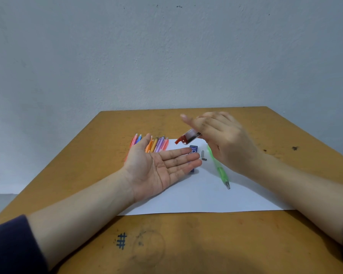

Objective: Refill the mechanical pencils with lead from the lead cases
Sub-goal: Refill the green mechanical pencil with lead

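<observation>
The wooden tabletop (186, 244) carries a white paper sheet (196, 194). Above the sheet, the left hand (158, 171) is held flat, palm up, fingers straight. The right hand (226, 141) grips a clear lead case (189, 137), tilted with the red cap down. Coloured pencils (156, 144) lie at the sheet's far left corner. A green pencil (218, 167) and a blue lead case (193, 150) lie on the sheet.

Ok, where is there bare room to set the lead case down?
Right hand holds the lead case. Bare: the near paper between left hand and green pencil, and the desk right of the paper. Crowded: the paper's far edge, pencils, blue case, caps.
</observation>
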